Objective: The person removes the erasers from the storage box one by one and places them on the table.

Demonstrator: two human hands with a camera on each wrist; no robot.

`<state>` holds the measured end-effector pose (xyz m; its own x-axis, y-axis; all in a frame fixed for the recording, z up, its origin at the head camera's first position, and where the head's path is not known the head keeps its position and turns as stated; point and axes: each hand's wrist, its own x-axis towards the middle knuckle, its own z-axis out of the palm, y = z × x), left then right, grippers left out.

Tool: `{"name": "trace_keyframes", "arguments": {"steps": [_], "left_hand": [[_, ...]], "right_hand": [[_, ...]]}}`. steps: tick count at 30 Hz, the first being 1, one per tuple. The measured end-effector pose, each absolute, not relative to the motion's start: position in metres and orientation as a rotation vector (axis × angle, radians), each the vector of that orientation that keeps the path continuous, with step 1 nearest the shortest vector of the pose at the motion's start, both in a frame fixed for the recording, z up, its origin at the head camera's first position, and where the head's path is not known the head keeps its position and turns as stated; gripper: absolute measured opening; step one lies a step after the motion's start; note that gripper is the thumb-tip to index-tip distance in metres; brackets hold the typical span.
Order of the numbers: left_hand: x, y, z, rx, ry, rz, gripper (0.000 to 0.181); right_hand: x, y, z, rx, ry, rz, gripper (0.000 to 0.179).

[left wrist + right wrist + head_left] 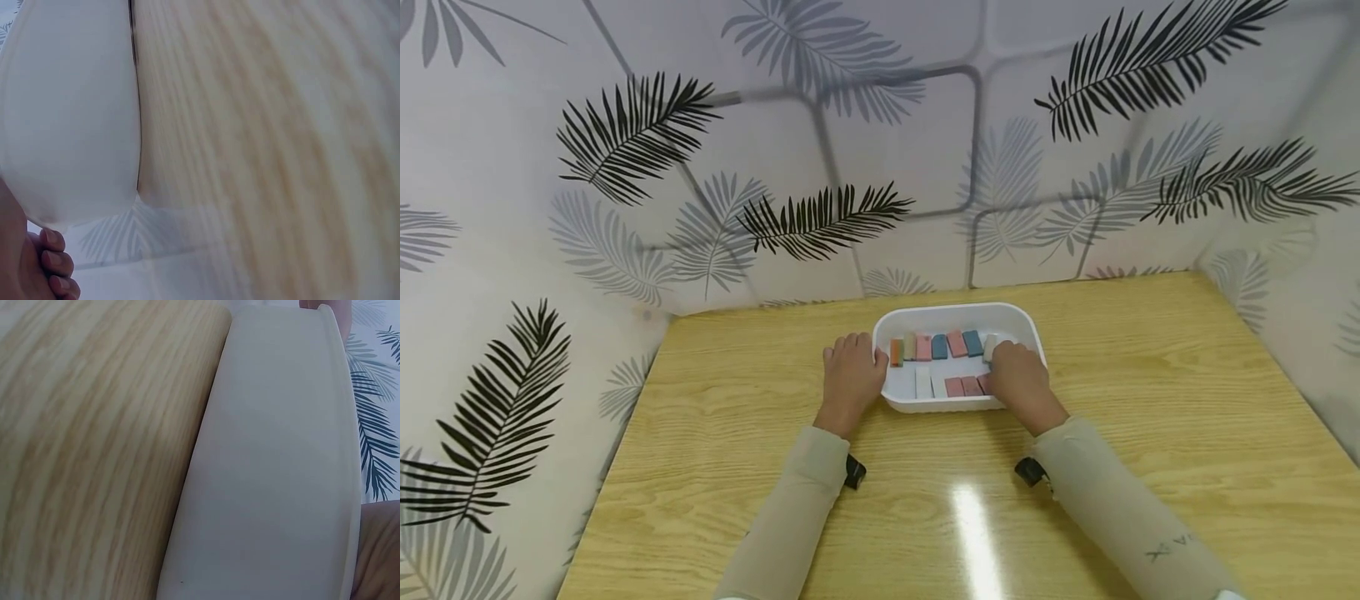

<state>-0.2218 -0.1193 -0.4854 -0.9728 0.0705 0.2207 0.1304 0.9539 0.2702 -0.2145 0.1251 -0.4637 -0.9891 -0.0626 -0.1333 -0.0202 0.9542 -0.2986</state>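
Observation:
A white plastic tray stands on the wooden table, holding two rows of small eraser-like blocks. The back row has an orange-and-green block, pink and blue ones, and a whitish block at its right end. In front lie white blocks and pink blocks. My left hand grips the tray's left end, thumb at the rim; its curled fingers show beyond the wall. My right hand reaches over the right end into the tray, beside the rightmost blocks. Its fingertips are hidden, so I cannot tell whether they pinch one.
The wood-grain table extends around the tray, its back edge against a leaf-patterned wall covering. Black wrist devices sit under both sleeve cuffs. A bright reflection lies on the table between the forearms.

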Motion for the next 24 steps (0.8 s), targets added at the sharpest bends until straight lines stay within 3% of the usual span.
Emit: {"name": "trace_keyframes", "arguments": {"steps": [14, 24], "left_hand": [[-0.225, -0.119, -0.482, -0.152, -2.895, -0.385, 0.027], [-0.23, -0.121, -0.478, -0.143, -2.927, -0.382, 0.029]], "right_hand": [[-0.209, 0.127, -0.456, -0.058, 3.029, -0.582, 0.019], [-0.195, 0.132, -0.431, -0.134, 3.049, -0.682, 0.025]]}}
